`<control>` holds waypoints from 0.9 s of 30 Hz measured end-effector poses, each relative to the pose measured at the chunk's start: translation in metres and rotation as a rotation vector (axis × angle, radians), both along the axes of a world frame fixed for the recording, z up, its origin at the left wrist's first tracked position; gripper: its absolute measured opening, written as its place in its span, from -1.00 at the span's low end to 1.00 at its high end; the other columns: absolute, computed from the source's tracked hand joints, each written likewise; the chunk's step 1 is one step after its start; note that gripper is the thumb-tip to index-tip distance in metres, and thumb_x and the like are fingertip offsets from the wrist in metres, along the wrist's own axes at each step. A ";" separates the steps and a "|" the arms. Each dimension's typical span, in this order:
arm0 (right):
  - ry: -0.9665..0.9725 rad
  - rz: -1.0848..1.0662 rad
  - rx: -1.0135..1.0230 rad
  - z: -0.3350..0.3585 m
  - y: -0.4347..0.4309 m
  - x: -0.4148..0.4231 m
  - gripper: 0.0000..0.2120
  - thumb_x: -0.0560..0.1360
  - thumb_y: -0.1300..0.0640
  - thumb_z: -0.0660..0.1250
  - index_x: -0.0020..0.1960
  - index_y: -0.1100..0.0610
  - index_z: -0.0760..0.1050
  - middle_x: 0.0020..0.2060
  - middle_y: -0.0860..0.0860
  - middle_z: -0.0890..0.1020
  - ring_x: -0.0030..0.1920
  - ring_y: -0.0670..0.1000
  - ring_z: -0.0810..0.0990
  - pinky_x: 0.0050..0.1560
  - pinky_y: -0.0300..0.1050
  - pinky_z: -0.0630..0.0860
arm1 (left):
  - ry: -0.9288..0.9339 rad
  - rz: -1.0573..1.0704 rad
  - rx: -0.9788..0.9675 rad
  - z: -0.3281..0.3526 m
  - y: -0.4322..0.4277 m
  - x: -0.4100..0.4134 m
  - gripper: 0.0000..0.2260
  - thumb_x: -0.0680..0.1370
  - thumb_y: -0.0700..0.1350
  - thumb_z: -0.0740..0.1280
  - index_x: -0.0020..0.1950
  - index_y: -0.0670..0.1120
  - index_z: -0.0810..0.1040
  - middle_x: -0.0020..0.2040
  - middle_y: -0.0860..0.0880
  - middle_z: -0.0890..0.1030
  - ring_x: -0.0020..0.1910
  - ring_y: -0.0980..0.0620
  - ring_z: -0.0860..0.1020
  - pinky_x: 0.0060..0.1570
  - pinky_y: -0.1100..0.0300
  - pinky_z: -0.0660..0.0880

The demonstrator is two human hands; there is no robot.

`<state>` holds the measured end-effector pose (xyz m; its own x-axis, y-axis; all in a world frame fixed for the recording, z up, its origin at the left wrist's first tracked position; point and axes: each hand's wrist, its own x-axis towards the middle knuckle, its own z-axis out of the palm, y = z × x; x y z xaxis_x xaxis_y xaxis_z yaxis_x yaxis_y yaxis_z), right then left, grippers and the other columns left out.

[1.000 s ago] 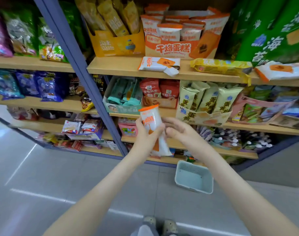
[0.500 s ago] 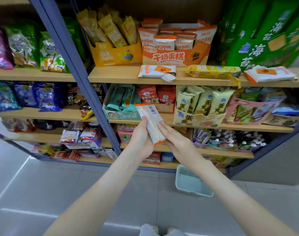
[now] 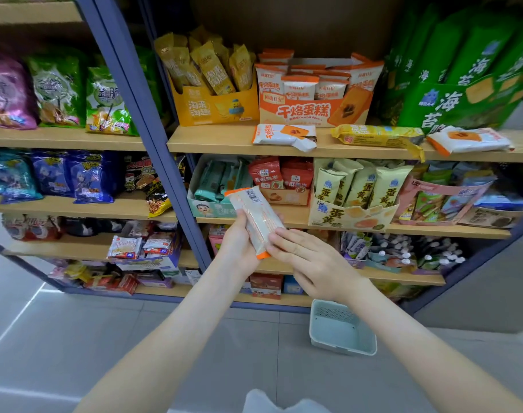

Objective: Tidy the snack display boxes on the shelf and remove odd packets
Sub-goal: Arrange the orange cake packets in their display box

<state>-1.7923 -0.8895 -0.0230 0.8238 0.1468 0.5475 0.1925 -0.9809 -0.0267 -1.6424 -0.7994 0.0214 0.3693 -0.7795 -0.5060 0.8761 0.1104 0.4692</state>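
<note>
**Grips.** The left grip (image 3: 239,248) is closed round a packet (image 3: 257,217), with the thumb along its left edge and the fingers behind it. The right grip (image 3: 310,262) is spread. Its straight fingers lie flat on the packet's lower, orange end, and no curl round it is visible.

**Task item.** The packet is held in the air in front of the middle shelf (image 3: 296,214), tilted with its top leaning left. It stands before the teal box (image 3: 206,208) and rests on nothing.

**Materials.** The packet is a slim oblong pouch of smooth film, white with orange crimped ends. Its printed back and barcode face the camera. It looks light, soft and likely to crease.

**Step in hand.** Judged to be identification: the packet is being checked to decide where it belongs. Its colours match the orange box (image 3: 302,113) on the top shelf (image 3: 218,141). That box is stiff card with a cut-down front, and like pouches stand upright in it.

**Next move.** Probably a lift up and right, to slot the packet upright among those pouches. This calls for a light hold and a clear gap in the row.

**Outstanding.** Three items lie loose on the top shelf:
- a matching flat packet (image 3: 284,136) in front of the orange box;
- a long crinkled yellow packet (image 3: 376,136) to its right;
- a second white-and-orange pouch (image 3: 468,141) further right.

A pale, perforated plastic basket (image 3: 342,347) stands on the floor, near right, and looks suited to rejects.
</note>
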 end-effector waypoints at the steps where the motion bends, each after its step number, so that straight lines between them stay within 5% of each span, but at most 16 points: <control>1: 0.004 0.009 0.040 0.003 0.000 0.000 -0.58 0.48 0.35 0.22 0.33 0.27 0.48 0.38 0.15 0.45 0.45 0.11 0.35 0.43 0.06 0.32 | -0.012 -0.009 -0.002 0.000 0.001 -0.001 -0.49 0.67 0.16 0.00 0.49 -0.13 0.30 0.30 -0.26 0.52 0.15 -0.15 0.55 0.11 -0.05 0.50; 4: -0.114 -0.076 0.381 0.017 0.006 0.004 -0.76 0.53 0.23 0.24 0.13 0.27 0.58 0.22 0.09 0.58 0.29 0.03 0.51 0.27 0.08 0.46 | -0.211 -0.059 -0.043 -0.002 0.005 -0.001 -0.52 0.65 0.15 0.05 0.51 -0.04 0.29 0.29 -0.21 0.56 0.18 -0.13 0.58 -0.07 0.00 0.60; 7: -0.112 -0.287 0.877 0.044 0.012 0.022 -0.62 0.55 0.02 0.29 0.34 0.10 0.43 0.26 -0.06 0.52 0.26 -0.14 0.47 0.26 -0.10 0.45 | -0.510 -0.185 -0.142 0.005 0.011 -0.002 -0.60 0.61 0.07 0.17 0.46 0.10 0.34 0.31 -0.06 0.56 0.25 -0.06 0.56 0.07 -0.05 0.59; 11: -0.006 -0.396 1.063 0.062 0.010 0.042 -0.45 0.54 0.09 0.37 0.47 -0.06 0.27 0.31 -0.06 0.43 0.29 -0.16 0.43 0.28 -0.15 0.45 | -0.505 -0.266 -0.212 0.018 0.013 0.000 -0.68 0.62 -0.06 0.23 0.36 0.17 0.43 0.31 0.00 0.57 0.26 -0.01 0.56 0.13 -0.06 0.56; 15: 0.010 -0.286 1.380 0.065 0.008 0.043 -0.49 0.58 0.22 0.29 0.47 -0.06 0.29 0.36 -0.10 0.46 0.27 -0.24 0.47 0.16 -0.31 0.49 | -0.570 -0.300 -0.215 0.021 0.012 0.012 -0.67 0.63 -0.09 0.22 0.39 0.14 0.42 0.30 0.02 0.58 0.26 0.02 0.55 0.17 0.00 0.54; 22: -0.065 -0.291 1.469 0.071 0.004 0.051 -0.55 0.59 0.32 0.23 0.42 -0.01 0.39 0.29 -0.12 0.55 0.28 -0.19 0.51 0.22 -0.26 0.49 | -0.749 -0.407 -0.246 0.024 0.009 0.032 -0.53 0.55 -0.01 0.26 0.46 0.16 0.31 0.36 -0.01 0.52 0.29 -0.01 0.53 0.20 0.00 0.53; 27: -0.128 -0.310 1.383 0.095 -0.004 0.051 -0.61 0.62 0.32 0.16 0.18 -0.12 0.54 0.07 -0.17 0.68 0.10 -0.10 0.64 0.07 -0.09 0.61 | -1.126 -0.443 -0.227 0.049 -0.016 0.057 -0.41 0.53 -0.05 0.37 0.45 0.28 0.18 0.21 0.00 0.56 0.20 0.01 0.57 0.10 0.04 0.57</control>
